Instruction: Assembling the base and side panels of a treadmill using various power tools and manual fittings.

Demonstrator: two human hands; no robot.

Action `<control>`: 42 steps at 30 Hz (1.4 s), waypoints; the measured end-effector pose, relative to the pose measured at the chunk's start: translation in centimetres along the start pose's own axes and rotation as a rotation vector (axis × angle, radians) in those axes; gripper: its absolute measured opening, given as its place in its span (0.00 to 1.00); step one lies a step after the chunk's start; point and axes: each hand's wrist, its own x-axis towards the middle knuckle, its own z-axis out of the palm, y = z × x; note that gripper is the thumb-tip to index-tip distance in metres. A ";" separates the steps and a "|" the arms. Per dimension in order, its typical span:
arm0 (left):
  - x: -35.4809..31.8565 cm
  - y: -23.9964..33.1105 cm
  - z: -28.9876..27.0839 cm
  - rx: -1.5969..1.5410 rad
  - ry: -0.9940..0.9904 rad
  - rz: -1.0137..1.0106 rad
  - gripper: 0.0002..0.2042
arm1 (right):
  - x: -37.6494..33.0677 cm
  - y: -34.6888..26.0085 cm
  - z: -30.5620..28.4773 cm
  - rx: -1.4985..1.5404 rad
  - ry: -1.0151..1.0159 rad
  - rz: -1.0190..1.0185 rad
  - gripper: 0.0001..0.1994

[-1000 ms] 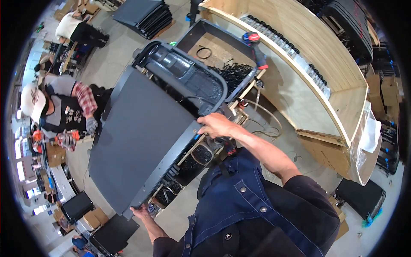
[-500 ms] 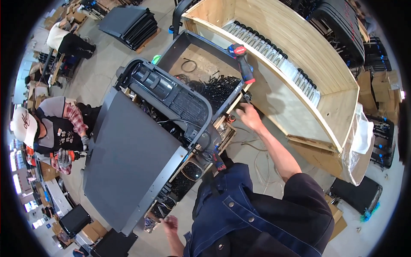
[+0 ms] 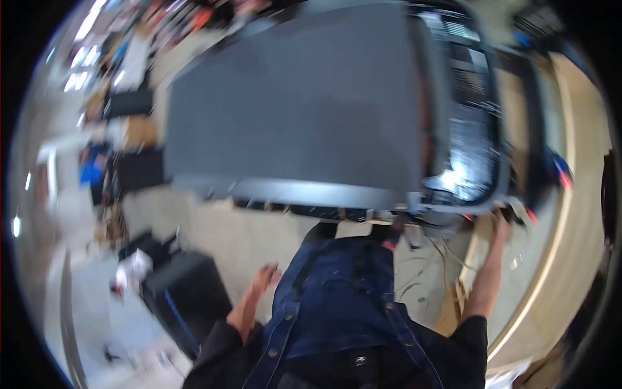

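The right hand's (image 3: 500, 224) fingers reach up to a small dark thing (image 3: 516, 210) by the near right corner of the treadmill; blur keeps me from telling whether they grip it. Over on the other side, the left hand (image 3: 263, 277) is in the air, its fingers loose, holding nothing I can make out. The grey treadmill (image 3: 291, 110) lies ahead of both, its long axis running left to right across the person's front, black end frame (image 3: 497, 136) on the right. The right hand is clearly nearer it. Farther right curves a wooden box (image 3: 588, 194).
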 end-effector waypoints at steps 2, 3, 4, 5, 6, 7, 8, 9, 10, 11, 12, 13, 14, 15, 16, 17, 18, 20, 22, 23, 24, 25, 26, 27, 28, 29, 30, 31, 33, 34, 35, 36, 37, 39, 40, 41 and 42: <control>-0.3 2.3 1.1 -0.022 0.018 -0.008 0.19 | -0.6 -0.7 0.4 0.241 -0.100 -0.088 0.22; 1.5 3.5 2.6 -0.020 -0.001 -0.006 0.19 | 2.0 -1.4 -3.0 0.227 -0.023 -0.107 0.19; 2.5 4.2 2.5 0.013 0.018 0.009 0.19 | 2.3 -2.0 -3.9 0.156 -0.017 -0.032 0.16; 2.4 4.6 1.4 0.046 0.066 0.027 0.20 | 0.5 -3.1 -1.6 0.091 -0.047 -0.032 0.16; 3.3 4.8 0.2 0.064 0.092 0.057 0.20 | -1.4 -4.4 -1.0 0.037 -0.068 -0.086 0.17; 4.8 5.2 -0.4 0.083 0.103 0.093 0.20 | -3.1 -5.9 -1.3 -0.015 -0.076 -0.152 0.19; 6.5 6.1 -1.2 0.096 0.143 0.130 0.19 | -5.4 -6.5 -2.1 -0.039 -0.057 -0.160 0.19; 7.9 7.2 -1.7 0.106 0.178 0.164 0.19 | -7.7 -7.6 -3.3 -0.066 -0.036 -0.172 0.20; 9.7 8.3 -2.3 0.097 0.220 0.229 0.17 | -10.0 -9.0 -4.4 -0.068 -0.007 -0.197 0.20; 11.5 9.1 -2.9 0.087 0.260 0.289 0.16 | -12.6 -10.5 -5.5 -0.074 0.023 -0.222 0.20; 12.6 9.8 -3.9 0.066 0.250 0.285 0.16 | -16.2 -12.3 -5.9 -0.039 -0.048 -0.281 0.21; 13.9 11.1 -4.4 0.207 0.335 0.402 0.14 | -20.3 -14.1 -7.1 -0.004 -0.099 -0.343 0.22; 15.0 11.9 -4.7 0.339 0.420 0.517 0.12 | -23.1 -15.6 -8.5 0.001 -0.077 -0.356 0.23; 16.1 12.9 -5.2 0.316 0.397 0.525 0.12 | -25.7 -16.8 -9.5 0.014 -0.058 -0.370 0.23; 17.6 14.1 -5.0 0.502 0.437 0.561 0.11 | -28.6 -17.7 -10.5 0.066 0.021 -0.403 0.27; 18.8 14.8 -4.7 0.693 0.476 0.596 0.10 | -33.4 -18.9 -10.1 0.123 0.009 -0.445 0.31; 19.6 15.3 -4.3 0.747 0.501 0.597 0.09 | -35.6 -19.5 -10.7 0.210 0.077 -0.413 0.33; 21.6 15.2 -4.0 0.827 0.503 0.641 0.10 | -39.7 -20.0 -12.7 0.394 0.063 -0.408 0.32; 22.3 15.0 -4.2 0.906 0.522 0.700 0.10 | -44.6 -20.2 -10.3 0.704 0.022 -0.403 0.34; 22.4 15.6 -4.1 0.887 0.501 0.732 0.10 | -48.2 -20.6 -8.5 0.796 0.067 -0.409 0.34; 22.5 16.2 -4.1 0.870 0.451 0.704 0.09 | -49.6 -20.1 -8.4 0.923 -0.002 -0.446 0.35; 22.7 16.4 -4.4 0.860 0.410 0.668 0.08 | -53.1 -20.5 -4.5 1.036 0.051 -0.364 0.35; 23.1 16.1 -4.8 0.856 0.422 0.748 0.06 | -55.0 -20.4 -1.8 1.170 -0.158 -0.319 0.35; 23.5 16.2 -5.1 0.841 0.414 0.770 0.06 | -56.3 -20.1 0.6 1.292 -0.376 -0.270 0.35; 24.0 15.9 -5.6 0.880 0.381 0.733 0.06 | -57.4 -20.0 3.2 1.344 -0.481 -0.199 0.34; 24.3 15.9 -5.8 0.919 0.350 0.701 0.06 | -58.0 -19.7 5.3 1.394 -0.588 -0.128 0.34; 23.7 16.4 -5.8 0.934 0.328 0.720 0.06 | -58.1 -18.9 6.9 1.324 -0.597 -0.145 0.32; 23.8 16.6 -6.0 0.918 0.334 0.737 0.06 | -58.2 -18.4 8.6 1.256 -0.613 -0.152 0.31; 24.0 15.8 -6.6 0.884 0.365 0.735 0.08 | -59.9 -18.5 12.3 1.148 -0.683 -0.028 0.29; 23.3 16.1 -6.9 0.873 0.330 0.729 0.09 | -60.8 -18.6 13.8 1.084 -0.699 -0.040 0.29; 21.8 16.9 -7.1 0.869 0.336 0.747 0.09 | -61.5 -18.7 15.1 1.004 -0.635 -0.107 0.28; 20.2 17.4 -7.3 0.743 0.287 0.764 0.11 | -62.1 -18.9 16.3 0.940 -0.660 -0.169 0.28; 18.7 17.2 -7.6 0.625 0.240 0.774 0.13 | -63.7 -19.4 17.7 0.877 -0.682 -0.221 0.28; 17.7 15.4 -7.9 -0.009 -0.164 0.485 0.14 | -64.4 -20.5 21.0 0.743 -0.818 -0.268 0.27; 15.8 15.3 -7.4 -0.269 -0.410 0.454 0.13 | -64.9 -20.9 22.3 0.721 -0.837 -0.287 0.27; 12.2 16.4 -6.6 -0.391 -0.589 0.494 0.12 | -65.3 -21.4 23.5 0.719 -0.873 -0.289 0.26; 7.5 17.7 -5.8 -0.540 -0.715 0.485 0.13 | -65.4 -22.0 24.5 0.711 -0.913 -0.300 0.25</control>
